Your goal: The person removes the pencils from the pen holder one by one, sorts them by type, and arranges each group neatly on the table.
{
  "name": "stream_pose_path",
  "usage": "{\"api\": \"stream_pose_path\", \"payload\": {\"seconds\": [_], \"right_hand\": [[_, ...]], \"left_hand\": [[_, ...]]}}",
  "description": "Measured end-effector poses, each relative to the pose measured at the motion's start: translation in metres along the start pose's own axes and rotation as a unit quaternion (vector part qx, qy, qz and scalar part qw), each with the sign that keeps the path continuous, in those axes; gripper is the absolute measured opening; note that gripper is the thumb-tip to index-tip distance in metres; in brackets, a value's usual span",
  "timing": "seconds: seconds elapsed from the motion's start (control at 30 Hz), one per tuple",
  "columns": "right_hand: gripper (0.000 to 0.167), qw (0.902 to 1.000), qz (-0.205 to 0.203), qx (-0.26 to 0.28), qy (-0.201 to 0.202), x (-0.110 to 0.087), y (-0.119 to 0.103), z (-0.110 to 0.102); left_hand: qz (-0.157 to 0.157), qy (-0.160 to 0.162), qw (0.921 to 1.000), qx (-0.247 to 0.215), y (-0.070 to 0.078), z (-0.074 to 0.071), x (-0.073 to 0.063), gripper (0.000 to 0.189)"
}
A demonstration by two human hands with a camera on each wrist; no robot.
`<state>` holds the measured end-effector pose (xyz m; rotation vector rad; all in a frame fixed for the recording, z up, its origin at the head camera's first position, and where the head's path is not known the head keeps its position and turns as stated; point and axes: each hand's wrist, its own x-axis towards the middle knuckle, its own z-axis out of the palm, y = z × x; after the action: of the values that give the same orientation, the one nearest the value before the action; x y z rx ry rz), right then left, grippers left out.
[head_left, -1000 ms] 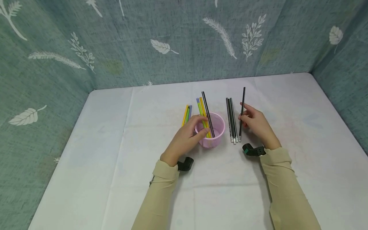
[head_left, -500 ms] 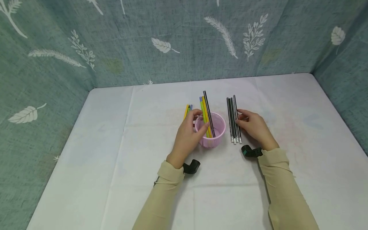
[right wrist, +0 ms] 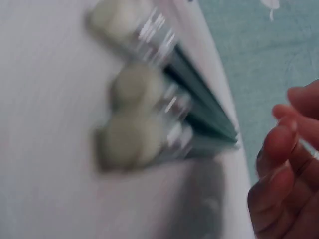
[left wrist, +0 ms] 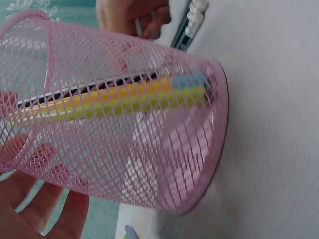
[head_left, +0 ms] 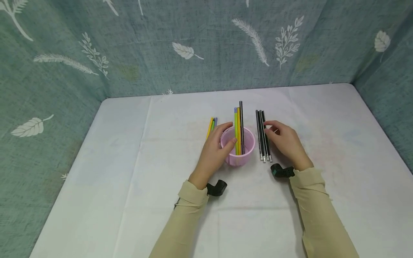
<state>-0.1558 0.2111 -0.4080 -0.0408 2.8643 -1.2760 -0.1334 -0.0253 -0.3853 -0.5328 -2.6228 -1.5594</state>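
My left hand holds a pink mesh pencil cup near its rim, thumb on the near side and fingers curled round the far left side. Inside the cup stand a green pencil, a yellow pencil and a black pencil, leaning close together. To the right, several black pencils lie side by side on the table, their white erasers toward me. My right hand hovers at their right side, fingers loosely bent and nothing between them. Its fingertips sit right by the outermost pencil.
Behind my left hand lie a few coloured pencils, yellow, green and blue, partly hidden. A white cloth covers the table. Green leaf-patterned curtain stands around the back and sides.
My right hand has brought a black pencil left to the others and let go of it. The pencils in the cup have swung more upright, and my left hand has shifted slightly right.
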Motion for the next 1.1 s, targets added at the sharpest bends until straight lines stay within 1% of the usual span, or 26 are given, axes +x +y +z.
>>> {"api": "stream_pose_path", "payload": {"seconds": [0.1,0.2,0.3,0.4,0.5,0.57,0.7,0.83,0.9,1.0,1.1], "right_hand": [[0.037,0.9992,-0.021,0.035,-0.003,-0.004,-0.013,0.001],[0.04,0.9954,-0.042,0.084,-0.024,-0.007,-0.027,0.003],[0.041,0.9892,-0.07,0.122,-0.042,-0.01,-0.038,0.006],[0.038,0.9819,-0.107,0.146,-0.055,-0.011,-0.046,0.01],[0.04,0.9759,-0.139,0.153,-0.071,-0.012,-0.051,0.013],[0.042,0.9745,-0.15,0.147,-0.081,-0.013,-0.053,0.014],[0.05,0.9746,-0.149,0.131,-0.105,-0.014,-0.053,0.017],[0.058,0.975,-0.122,0.111,-0.149,-0.013,-0.05,0.019],[0.063,0.975,-0.11,0.101,-0.164,-0.013,-0.05,0.019],[0.066,0.9755,-0.098,0.094,-0.173,-0.013,-0.05,0.018],[0.066,0.9739,-0.096,0.1,-0.18,-0.013,-0.051,0.017]], "left_hand": [[-0.016,-0.007,0.9995,-0.027,-0.001,0.0,-0.001,0.046],[-0.021,-0.009,0.9988,-0.043,-0.002,0.0,-0.001,0.043],[-0.001,-0.01,0.9992,-0.038,-0.003,0.0,-0.001,0.038],[0.029,-0.01,0.9993,-0.019,-0.003,0.0,0.0,0.036],[0.046,-0.01,0.9989,-0.005,-0.003,-0.001,0.0,0.037],[0.052,-0.009,0.9986,-0.002,-0.003,-0.002,0.0,0.038],[0.07,-0.007,0.9975,-0.009,-0.005,-0.001,0.0,0.041],[0.079,0.0,0.9966,-0.022,-0.005,-0.002,-0.002,0.042],[0.072,0.009,0.9967,-0.035,-0.004,-0.002,-0.002,0.04],[0.049,0.03,0.9958,-0.072,-0.002,-0.003,-0.001,0.034],[0.022,0.057,0.9895,-0.131,0.006,-0.007,-0.001,0.025]]}}
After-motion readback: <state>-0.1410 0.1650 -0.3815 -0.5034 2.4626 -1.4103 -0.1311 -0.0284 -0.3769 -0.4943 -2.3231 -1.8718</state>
